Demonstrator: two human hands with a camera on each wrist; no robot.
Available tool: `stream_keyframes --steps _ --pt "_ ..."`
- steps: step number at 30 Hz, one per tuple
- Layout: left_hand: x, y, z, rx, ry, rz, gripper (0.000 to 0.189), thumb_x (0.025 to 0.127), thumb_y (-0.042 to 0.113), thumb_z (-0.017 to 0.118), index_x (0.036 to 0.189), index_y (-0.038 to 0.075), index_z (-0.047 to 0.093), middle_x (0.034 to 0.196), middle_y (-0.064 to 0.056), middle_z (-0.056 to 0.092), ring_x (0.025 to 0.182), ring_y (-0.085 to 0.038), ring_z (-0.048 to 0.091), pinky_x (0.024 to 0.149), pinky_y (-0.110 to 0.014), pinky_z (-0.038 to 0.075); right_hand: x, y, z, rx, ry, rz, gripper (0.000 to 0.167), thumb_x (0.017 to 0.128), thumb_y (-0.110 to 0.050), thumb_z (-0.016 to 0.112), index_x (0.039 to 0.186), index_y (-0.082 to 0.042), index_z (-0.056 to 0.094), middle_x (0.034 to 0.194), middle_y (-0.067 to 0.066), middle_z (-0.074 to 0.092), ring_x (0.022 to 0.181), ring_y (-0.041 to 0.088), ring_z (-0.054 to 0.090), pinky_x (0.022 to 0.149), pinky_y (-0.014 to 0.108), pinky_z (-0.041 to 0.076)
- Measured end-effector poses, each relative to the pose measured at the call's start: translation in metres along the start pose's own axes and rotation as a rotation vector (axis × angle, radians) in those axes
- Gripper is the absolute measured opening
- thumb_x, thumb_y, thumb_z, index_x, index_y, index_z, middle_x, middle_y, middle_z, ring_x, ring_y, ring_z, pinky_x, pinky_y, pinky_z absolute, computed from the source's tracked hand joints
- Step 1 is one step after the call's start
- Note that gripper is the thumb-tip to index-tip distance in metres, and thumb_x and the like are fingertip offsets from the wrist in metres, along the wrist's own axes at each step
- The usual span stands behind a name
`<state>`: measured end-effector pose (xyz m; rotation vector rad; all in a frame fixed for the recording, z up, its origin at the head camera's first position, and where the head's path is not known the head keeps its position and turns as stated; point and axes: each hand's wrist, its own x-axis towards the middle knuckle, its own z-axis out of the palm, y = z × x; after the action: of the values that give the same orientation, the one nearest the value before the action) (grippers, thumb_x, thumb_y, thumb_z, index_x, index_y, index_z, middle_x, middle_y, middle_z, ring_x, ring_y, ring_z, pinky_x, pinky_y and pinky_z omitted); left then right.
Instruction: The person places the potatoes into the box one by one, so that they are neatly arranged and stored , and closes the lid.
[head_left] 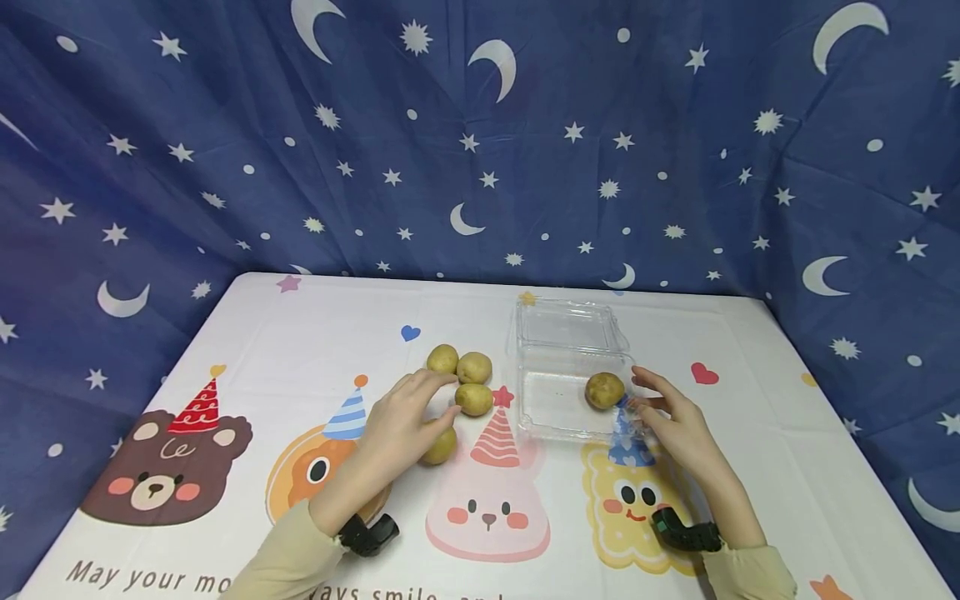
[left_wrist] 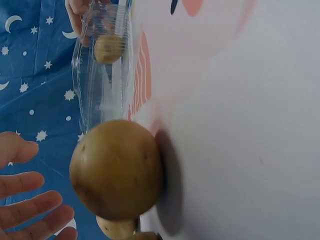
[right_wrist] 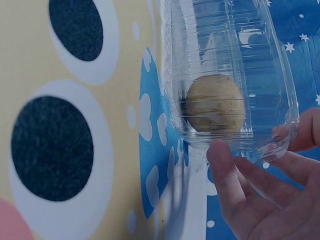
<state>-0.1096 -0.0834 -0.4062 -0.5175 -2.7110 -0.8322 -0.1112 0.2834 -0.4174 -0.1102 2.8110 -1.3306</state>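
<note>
Fingers spread, my left hand (head_left: pixel 405 421) hovers around the loose potatoes, its fingertips beside a middle potato (head_left: pixel 474 399). Under its thumb is another potato (head_left: pixel 438 447), partly hidden in the head view; a potato (left_wrist: pixel 117 170) looms large in the left wrist view. Two more potatoes, one left (head_left: pixel 442 359) and one right (head_left: pixel 475 367), lie just beyond. A clear plastic clamshell container (head_left: pixel 551 404) lies with its lid folded back, holding one potato (head_left: pixel 604 390) near its right end. At that end my right hand (right_wrist: pixel 270 190) grips the container wall between thumb and fingers.
The clear lid (head_left: pixel 566 327) lies toward the back of the table. A white tablecloth (head_left: pixel 300 333) with cartoon prints covers the tabletop. Behind it hangs a blue curtain (head_left: pixel 540 167) with moons and stars. Each wrist wears a black camera, left (head_left: pixel 369 535) and right (head_left: pixel 686 533).
</note>
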Motion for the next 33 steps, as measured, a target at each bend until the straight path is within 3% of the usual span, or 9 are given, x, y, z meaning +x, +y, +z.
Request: stream_keyframes --steps 16,25,33 --pt "-0.016 -0.02 -0.014 0.066 -0.045 -0.058 0.036 0.086 0.027 0.07 0.119 0.014 0.064 0.116 -0.003 0.066 0.106 -0.022 0.061 0.084 -0.041 0.052 0.001 0.0 0.0 0.009 0.002 -0.011 0.053 0.096 -0.009 0.051 0.147 -0.005 0.036 0.143 0.025 0.045 0.117 0.042 0.057 0.075 0.012 0.048" --pt "-0.023 -0.032 -0.017 0.108 -0.022 -0.031 0.036 0.084 0.024 0.072 0.117 0.012 0.064 0.115 -0.005 0.065 0.106 -0.025 0.062 0.084 -0.045 0.052 0.0 0.0 0.0 -0.013 0.004 -0.001 0.054 0.096 -0.011 0.051 0.147 -0.007 0.036 0.143 0.024 0.046 0.116 0.04 0.058 0.077 0.013 0.046" --pt "-0.028 -0.038 -0.019 0.132 -0.05 -0.037 0.037 0.083 0.025 0.072 0.117 0.012 0.064 0.114 -0.005 0.064 0.108 -0.026 0.062 0.089 -0.045 0.05 0.001 0.0 0.0 -0.007 0.002 -0.003 0.053 0.096 -0.01 0.051 0.147 -0.006 0.036 0.143 0.024 0.046 0.117 0.041 0.057 0.077 0.012 0.046"
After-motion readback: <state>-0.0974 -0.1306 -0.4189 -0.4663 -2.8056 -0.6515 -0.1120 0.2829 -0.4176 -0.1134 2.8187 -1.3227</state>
